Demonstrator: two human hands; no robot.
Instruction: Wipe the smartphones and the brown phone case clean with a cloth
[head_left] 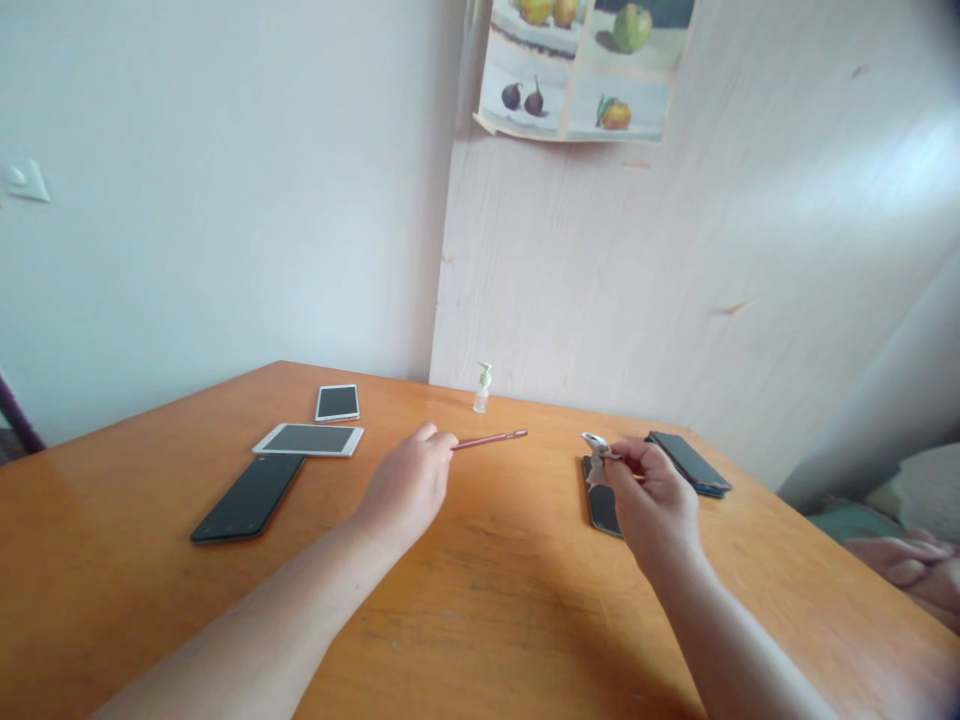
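Over the counter [150, 560], my left hand [409, 485] pinches a thin stick [491, 438]. Right hand [652, 495] is closed on a small cloth [598, 455], above a dark phone [601, 508].

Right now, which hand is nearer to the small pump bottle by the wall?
Left. The left hand holds a thin stylus just in front of the pump bottle; the right hand is farther off, over a dark phone.

Both hands [409, 485] forward, fingers [626, 455] pinched

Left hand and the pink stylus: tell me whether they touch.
Touching. The head view shows the left hand pinching the near end of the pink stylus between its fingertips above the table.
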